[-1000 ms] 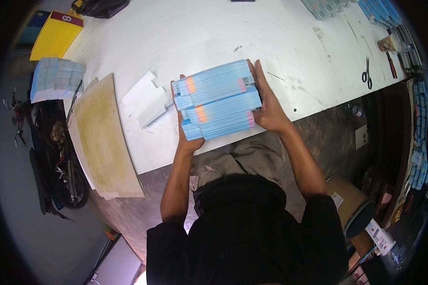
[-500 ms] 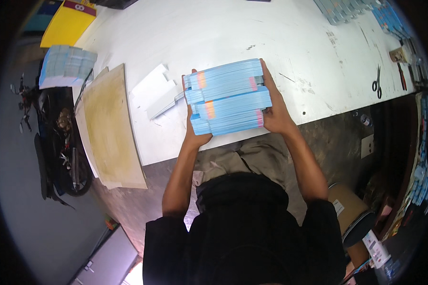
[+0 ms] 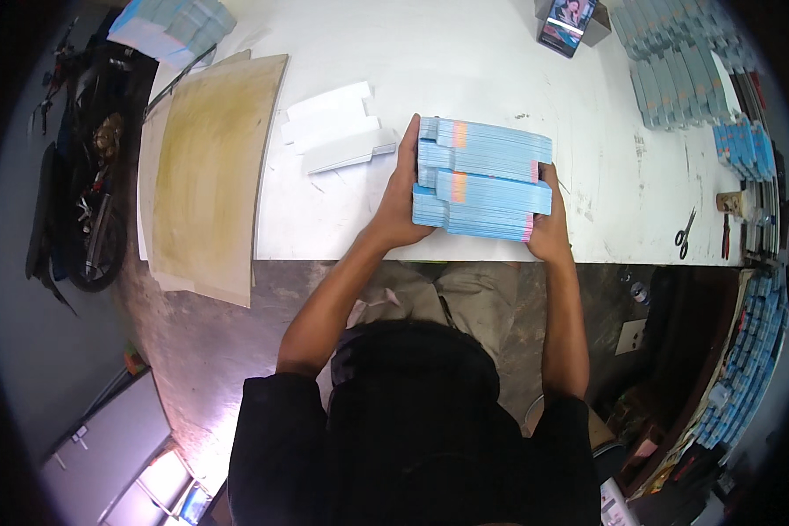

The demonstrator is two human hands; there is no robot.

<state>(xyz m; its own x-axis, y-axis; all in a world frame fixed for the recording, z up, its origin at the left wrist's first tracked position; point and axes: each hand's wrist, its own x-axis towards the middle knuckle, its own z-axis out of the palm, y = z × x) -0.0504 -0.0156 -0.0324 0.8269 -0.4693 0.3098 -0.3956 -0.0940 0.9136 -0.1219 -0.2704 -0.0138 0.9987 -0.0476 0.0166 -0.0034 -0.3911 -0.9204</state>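
Note:
Between my two hands is a stack of flat light-blue cartons (image 3: 482,186), pressed together in layered bundles with notched ends and orange and pink marks along their edges. My left hand (image 3: 401,206) is wrapped round the stack's left end, its fingers running up that side. At the opposite end, my right hand (image 3: 550,226) grips the lower right corner, with some fingers hidden behind the cartons. The stack is close to the table's front edge. Left of it, apart from my left hand, lie white folded card pieces (image 3: 349,151).
A large yellowed board (image 3: 215,167) overhangs the white table (image 3: 491,79) at left. Scissors (image 3: 685,234) and a red-handled tool (image 3: 726,235) lie at right. Carton stacks (image 3: 679,88) fill the far right corner, beside a phone (image 3: 568,26). A motorcycle (image 3: 101,219) stands left.
The view has turned and shifted, bringing the phone and more carton stacks into sight. Both hands keep hold of the cartons, which now sit farther right of the white card pieces.

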